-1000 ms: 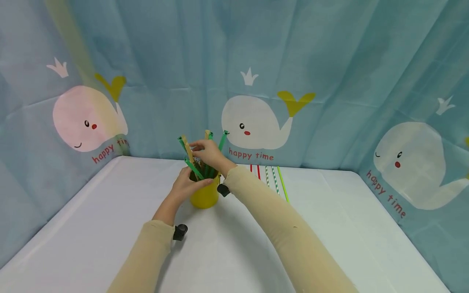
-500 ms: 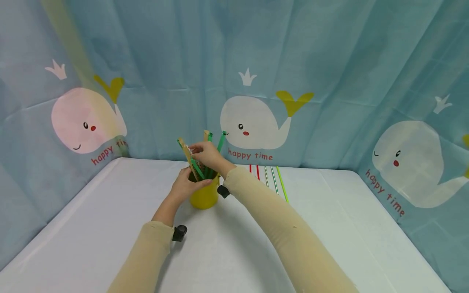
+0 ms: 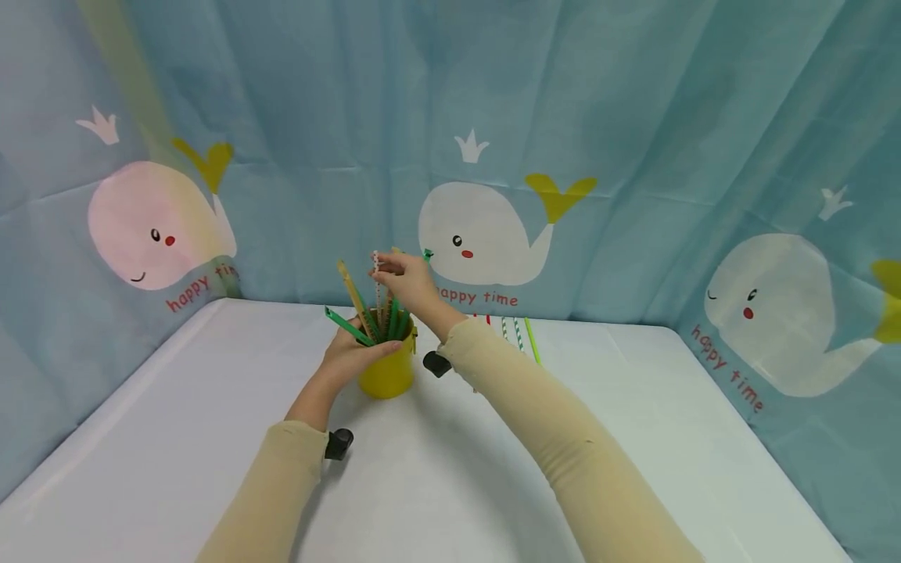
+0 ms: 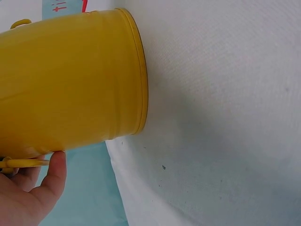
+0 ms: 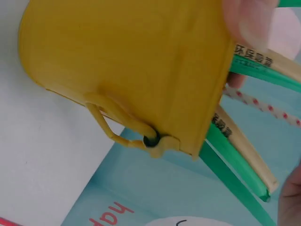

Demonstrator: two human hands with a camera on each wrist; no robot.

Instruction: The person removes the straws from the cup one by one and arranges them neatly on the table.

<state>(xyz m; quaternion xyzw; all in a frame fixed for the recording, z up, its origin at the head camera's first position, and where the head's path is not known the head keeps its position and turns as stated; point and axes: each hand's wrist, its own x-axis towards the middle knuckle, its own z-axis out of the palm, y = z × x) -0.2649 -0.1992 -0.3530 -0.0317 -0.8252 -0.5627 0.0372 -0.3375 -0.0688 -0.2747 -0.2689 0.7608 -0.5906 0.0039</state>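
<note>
A yellow bucket [image 3: 387,379] stands on the white table, holding several green-wrapped straws [image 3: 346,325] and brown paper-wrapped straws [image 3: 349,285]. My left hand [image 3: 348,356] grips it around the rim from the left, the thumb lying across the near side. Over the bucket, my right hand [image 3: 411,285] pinches the top of a white straw with red dots [image 3: 378,293] between thumb and fingers. This dotted straw [image 5: 263,107] stands upright, its lower part still among the others. In the left wrist view, fingers [image 4: 54,176] touch the bucket beside its yellow handle.
Behind my right forearm, several straws lie side by side on the table: red ones [image 3: 488,320], green-striped ones [image 3: 518,332] and a lime green one [image 3: 532,341]. A blue curtain [image 3: 317,156] with whale prints hangs behind the table [image 3: 633,422].
My right hand has risen slightly, drawing the red-dotted straw upward so that more of it shows. One green-wrapped straw now leans farther left over the rim. The left hand keeps its grip.
</note>
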